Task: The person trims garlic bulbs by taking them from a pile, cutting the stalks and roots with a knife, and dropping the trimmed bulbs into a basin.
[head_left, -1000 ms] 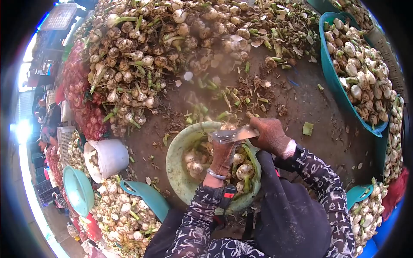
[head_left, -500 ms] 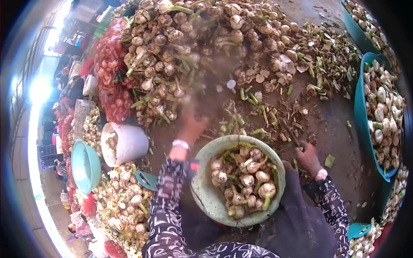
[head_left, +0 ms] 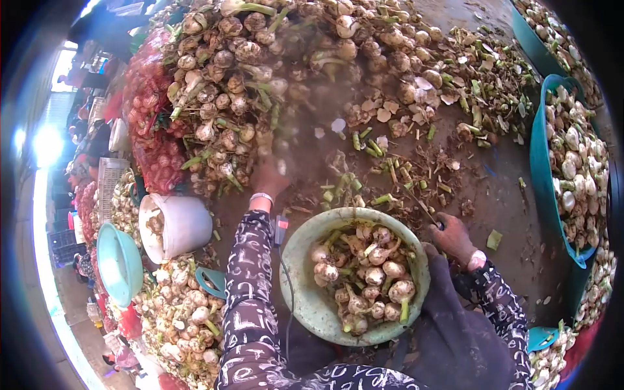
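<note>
My left hand (head_left: 270, 177) reaches to the lower edge of a large heap of garlic bulbs (head_left: 227, 97). Its fingers are blurred against the bulbs, so I cannot tell whether they grip one. On the right, my right hand (head_left: 453, 238) is closed round the handle of a knife (head_left: 424, 209), whose thin blade points up and left over the trimmings. Between my arms, a pale green basin (head_left: 296, 260) rests at my lap, holding several garlic bulbs (head_left: 374, 276) with short stalks.
Cut stalks and peelings (head_left: 383, 188) litter the ground ahead. A white bucket (head_left: 185, 227), a turquoise basin (head_left: 120, 266) and red net sacks (head_left: 153, 117) stand on the left. Along the right, a teal tub (head_left: 539, 156) is full of garlic. People and crates are in the far left background.
My left hand has moved up and left to the heap's edge. The right hand keeps the knife and has shifted slightly left in view. The camera view has shifted a little.
</note>
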{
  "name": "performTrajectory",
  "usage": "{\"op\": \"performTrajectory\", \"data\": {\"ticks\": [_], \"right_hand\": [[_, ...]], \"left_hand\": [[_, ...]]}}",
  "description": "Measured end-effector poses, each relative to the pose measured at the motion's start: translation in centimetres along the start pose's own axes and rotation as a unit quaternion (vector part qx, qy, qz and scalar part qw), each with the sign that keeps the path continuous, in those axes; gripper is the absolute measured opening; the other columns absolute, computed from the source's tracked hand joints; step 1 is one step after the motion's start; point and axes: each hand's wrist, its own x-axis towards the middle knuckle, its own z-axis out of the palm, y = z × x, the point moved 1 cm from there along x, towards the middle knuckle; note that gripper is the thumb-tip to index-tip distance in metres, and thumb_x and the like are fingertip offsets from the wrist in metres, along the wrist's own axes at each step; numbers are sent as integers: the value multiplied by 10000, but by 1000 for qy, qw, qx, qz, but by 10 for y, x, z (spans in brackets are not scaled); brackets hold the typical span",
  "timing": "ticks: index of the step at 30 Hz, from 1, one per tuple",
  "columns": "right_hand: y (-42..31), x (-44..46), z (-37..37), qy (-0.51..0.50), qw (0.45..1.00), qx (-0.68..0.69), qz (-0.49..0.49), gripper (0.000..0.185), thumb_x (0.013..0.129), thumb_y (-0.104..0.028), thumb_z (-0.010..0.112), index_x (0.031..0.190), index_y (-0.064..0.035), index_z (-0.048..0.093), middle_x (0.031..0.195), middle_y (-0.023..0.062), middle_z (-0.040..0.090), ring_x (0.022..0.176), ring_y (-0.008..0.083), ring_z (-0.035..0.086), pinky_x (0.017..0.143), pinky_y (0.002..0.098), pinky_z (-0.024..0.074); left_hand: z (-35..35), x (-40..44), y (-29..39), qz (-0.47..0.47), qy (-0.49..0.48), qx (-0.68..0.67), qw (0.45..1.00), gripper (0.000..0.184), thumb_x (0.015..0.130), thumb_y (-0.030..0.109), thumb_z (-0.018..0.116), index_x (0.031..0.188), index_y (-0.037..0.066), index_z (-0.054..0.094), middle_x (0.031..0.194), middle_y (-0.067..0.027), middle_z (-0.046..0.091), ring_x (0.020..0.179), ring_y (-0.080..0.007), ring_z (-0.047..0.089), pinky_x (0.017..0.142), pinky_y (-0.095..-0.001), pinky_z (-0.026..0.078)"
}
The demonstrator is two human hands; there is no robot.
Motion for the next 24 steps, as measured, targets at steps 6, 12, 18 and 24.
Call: {"op": "performTrajectory", "data": {"ticks": [6, 12, 18, 24], "right_hand": [[4, -6, 10, 13, 999, 35, -28, 475, 767, -331, 580, 1066, 38, 601, 968, 274, 620, 945, 414, 587, 846, 455, 456], [-46, -13, -24, 12, 991, 117, -62, 344, 769, -289, 567, 975, -21, 635, 844, 245, 630, 810, 390, 620, 738, 437, 474], [-111, -27, -39, 44, 981, 41, -186, 254, 771, -262, 634, 879, -34, 604, 771, 180, 631, 714, 362, 623, 638, 418, 489], [-104, -33, -35, 80, 964, -39, -249, 276, 755, -283, 655, 933, -85, 583, 729, 157, 619, 702, 356, 620, 622, 450, 490]], "left_hand": [[35, -15, -7, -93, -165, -393, 900, 667, 656, 232, 782, 1216, 26, 484, 996, -139, 642, 945, -239, 622, 819, -347, 500], [42, -30, 13, -39, -289, -657, 695, 529, 806, 282, 667, 1213, -15, 503, 921, -104, 652, 805, -171, 629, 694, -285, 522], [-56, -115, 109, 102, -266, -685, 670, 341, 798, 159, 698, 1092, 34, 578, 946, -55, 636, 805, -149, 612, 662, -272, 505], [-45, -132, 140, 464, 140, -308, 819, 345, 831, 312, 655, 1094, 95, 609, 902, -36, 646, 744, -148, 620, 663, -322, 506]]}}
